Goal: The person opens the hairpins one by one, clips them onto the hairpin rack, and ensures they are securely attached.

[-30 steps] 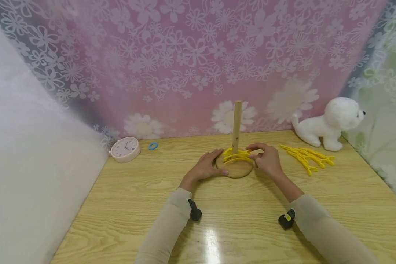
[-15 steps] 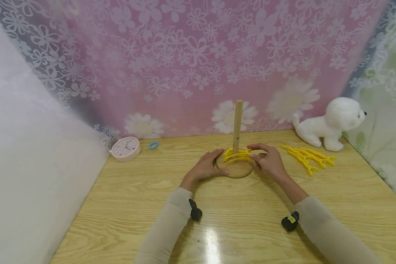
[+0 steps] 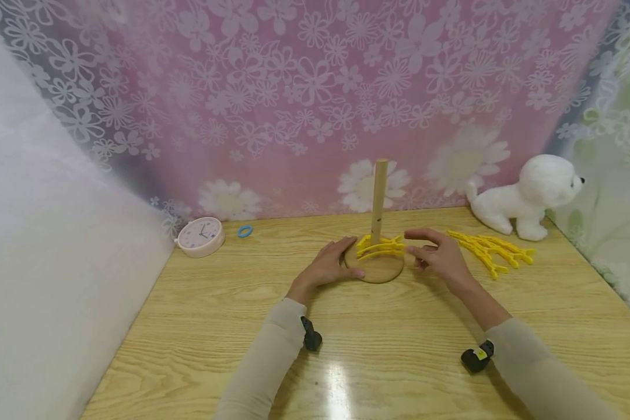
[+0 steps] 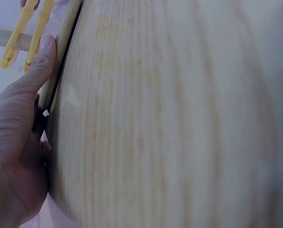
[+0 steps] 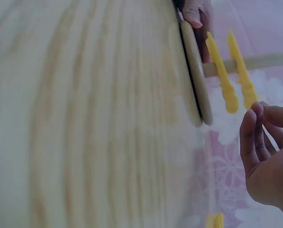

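A wooden post point(image 3: 379, 198) stands upright on a round wooden base point(image 3: 380, 274). Yellow forked plastic branches point(image 3: 380, 252) lie across the post's lower part, stacked one above another; two levels show edge-on in the right wrist view. My left hand point(image 3: 328, 263) grips the base at its left edge, the thumb point(image 4: 44, 59) over its top side. To the right of the branches is my right hand point(image 3: 441, 259), its thumb and index finger bent but apart, nothing between them. In the right wrist view its fingertips point(image 5: 258, 107) are right at a branch's end.
More yellow forked branches point(image 3: 493, 251) lie in a loose pile to the right. A white plush dog point(image 3: 530, 198) stands at the back right. At the back left are a pink round clock point(image 3: 201, 238) and a blue ring point(image 3: 244, 231). A floral curtain point(image 3: 304, 116) hangs behind the table.
My right hand has let go of the yellow branch and drawn back to the right. The left hand has stayed on the base.
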Available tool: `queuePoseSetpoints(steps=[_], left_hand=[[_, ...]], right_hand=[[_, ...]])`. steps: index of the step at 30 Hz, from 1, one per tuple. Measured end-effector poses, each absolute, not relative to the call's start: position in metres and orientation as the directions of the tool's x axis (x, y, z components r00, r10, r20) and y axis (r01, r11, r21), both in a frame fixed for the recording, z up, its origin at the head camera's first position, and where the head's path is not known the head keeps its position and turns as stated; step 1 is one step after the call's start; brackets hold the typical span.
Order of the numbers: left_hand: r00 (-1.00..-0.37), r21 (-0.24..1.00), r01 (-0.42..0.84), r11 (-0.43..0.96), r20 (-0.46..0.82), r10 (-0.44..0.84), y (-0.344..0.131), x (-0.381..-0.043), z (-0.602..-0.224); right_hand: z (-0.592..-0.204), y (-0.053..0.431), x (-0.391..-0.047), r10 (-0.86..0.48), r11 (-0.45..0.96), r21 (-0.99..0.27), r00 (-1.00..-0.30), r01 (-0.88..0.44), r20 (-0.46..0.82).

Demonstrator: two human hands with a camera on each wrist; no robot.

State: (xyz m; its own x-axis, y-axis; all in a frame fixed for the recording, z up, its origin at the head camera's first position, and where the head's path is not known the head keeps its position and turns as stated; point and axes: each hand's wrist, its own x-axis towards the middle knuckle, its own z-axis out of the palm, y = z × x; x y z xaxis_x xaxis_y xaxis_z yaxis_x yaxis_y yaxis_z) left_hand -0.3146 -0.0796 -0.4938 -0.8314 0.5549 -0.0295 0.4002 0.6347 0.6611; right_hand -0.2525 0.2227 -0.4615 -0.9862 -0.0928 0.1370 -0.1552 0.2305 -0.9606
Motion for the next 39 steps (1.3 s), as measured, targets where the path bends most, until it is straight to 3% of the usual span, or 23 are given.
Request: queuePoseSetpoints(steps=[14,21,28,39], left_hand=[[-0.831,0.665,0.399,0.632,-0.029,0.555,-0.08,-0.315,-0.493],[-0.832,0.665,0.394,0.635,-0.037,0.554,-0.08,-0.316,-0.496],[-0.826,0.658,0.41,0.632,-0.027,0.563,-0.079,-0.317,-0.497],[-0.825,0.653,0.412,0.635,-0.029,0.565,-0.08,-0.315,-0.495]], right_hand=[[-0.464,0.282,-0.229,0.003,0.318,-0.948,-0.999,-0.032,0.035],[-0.465,0.309,-0.218,0.046,0.435,-0.9,-0.998,-0.009,0.032],[-0.469,0.335,-0.209,0.159,0.414,-0.907,-0.987,0.07,-0.004],[-0.471,0.356,-0.198,0.234,0.52,-0.836,-0.97,0.177,-0.059]])
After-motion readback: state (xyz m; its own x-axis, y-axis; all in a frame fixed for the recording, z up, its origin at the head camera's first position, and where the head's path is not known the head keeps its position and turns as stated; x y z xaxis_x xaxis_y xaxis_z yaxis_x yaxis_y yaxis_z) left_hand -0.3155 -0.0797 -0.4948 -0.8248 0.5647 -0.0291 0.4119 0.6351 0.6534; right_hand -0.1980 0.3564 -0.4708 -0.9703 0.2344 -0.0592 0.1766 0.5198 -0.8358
